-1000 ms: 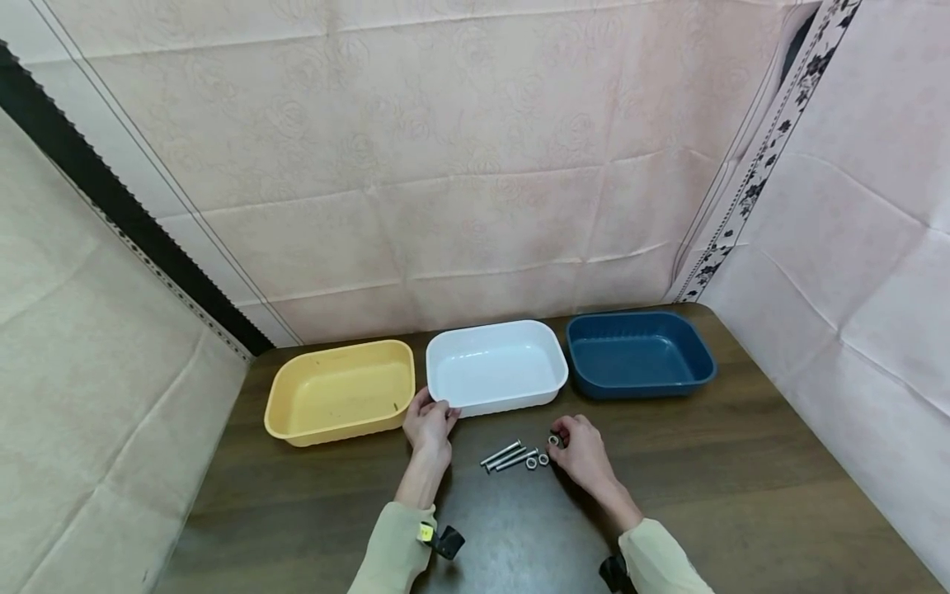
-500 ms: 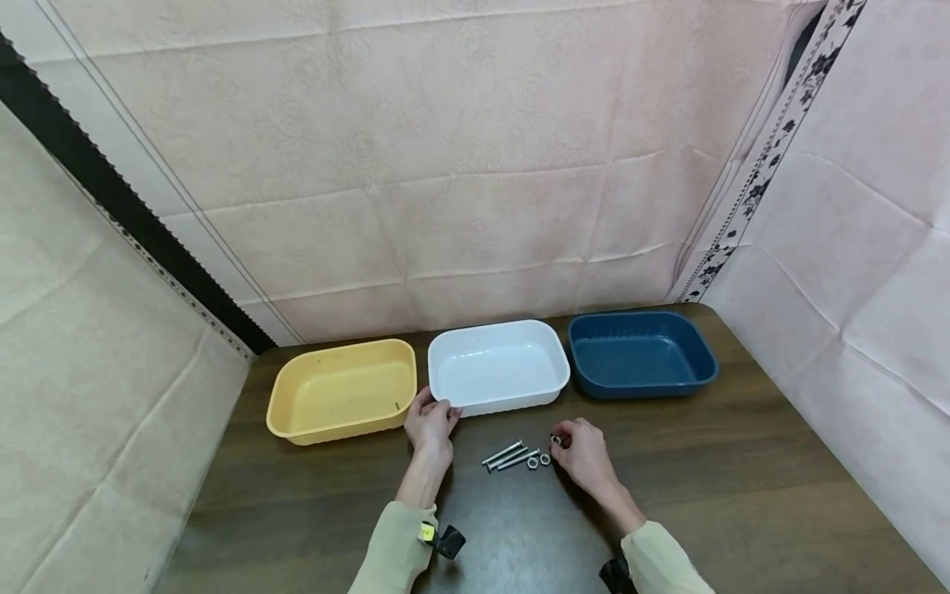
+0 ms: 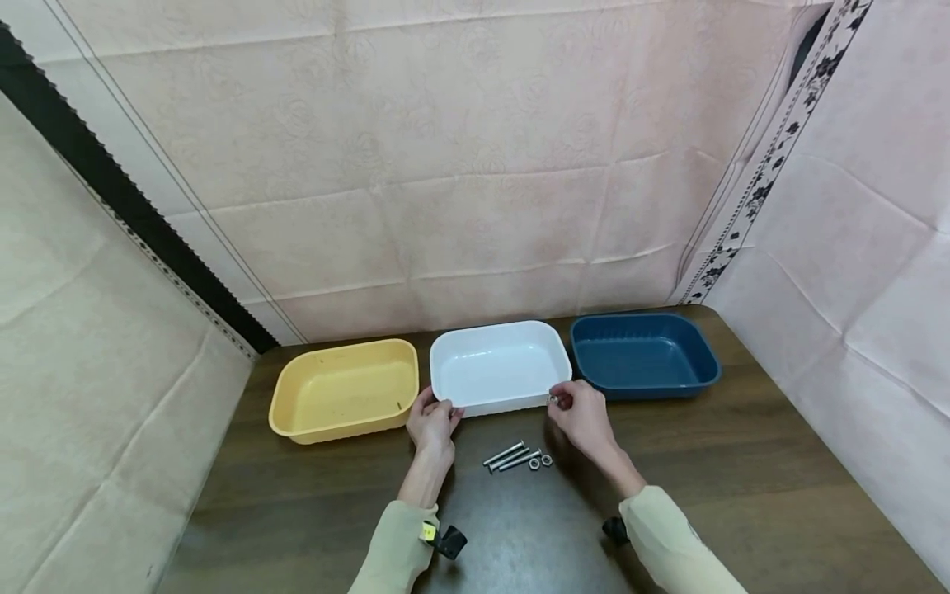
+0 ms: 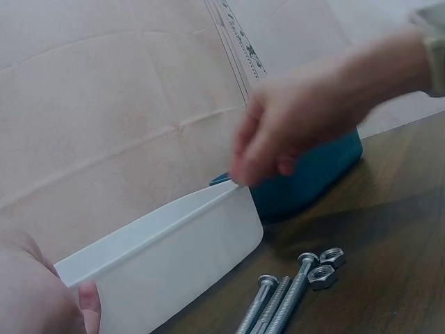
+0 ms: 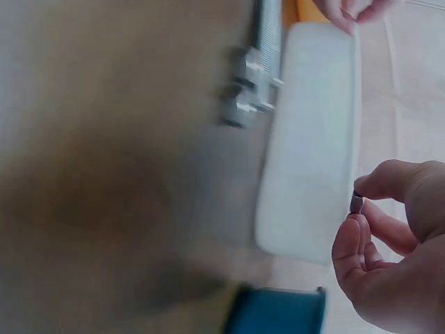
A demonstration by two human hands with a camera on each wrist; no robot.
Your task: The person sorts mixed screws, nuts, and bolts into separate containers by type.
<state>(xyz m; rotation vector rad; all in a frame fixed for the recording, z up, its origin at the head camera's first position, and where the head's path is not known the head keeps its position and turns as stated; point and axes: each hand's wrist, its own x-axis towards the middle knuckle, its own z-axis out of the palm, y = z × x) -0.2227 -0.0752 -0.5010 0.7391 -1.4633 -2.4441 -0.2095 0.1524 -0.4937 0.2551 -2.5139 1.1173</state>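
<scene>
At the front left corner of the white tray (image 3: pixel 499 367), my left hand (image 3: pixel 432 431) pinches the rim, with a fingertip against the outer wall in the left wrist view. My right hand (image 3: pixel 584 419) is by the tray's front right corner. Between its thumb and fingers it pinches a small metal nut (image 5: pixel 357 203). Below the tray, several metal bolts (image 3: pixel 507 457) lie side by side on the table. Two hex nuts (image 4: pixel 322 277) lie by the bolt heads. Motion blurs the right hand in the left wrist view.
A yellow tray (image 3: pixel 345 388) stands left of the white one, with a small dark speck inside. To the right is a dark blue tray (image 3: pixel 644 351). All three line the back of the wooden table (image 3: pixel 712 495), before a cloth-covered wall (image 3: pixel 475 206).
My right hand has lifted the nut off the table beside the bolts and carried it away from me to the white tray's front right corner. The left hand keeps its place on the rim.
</scene>
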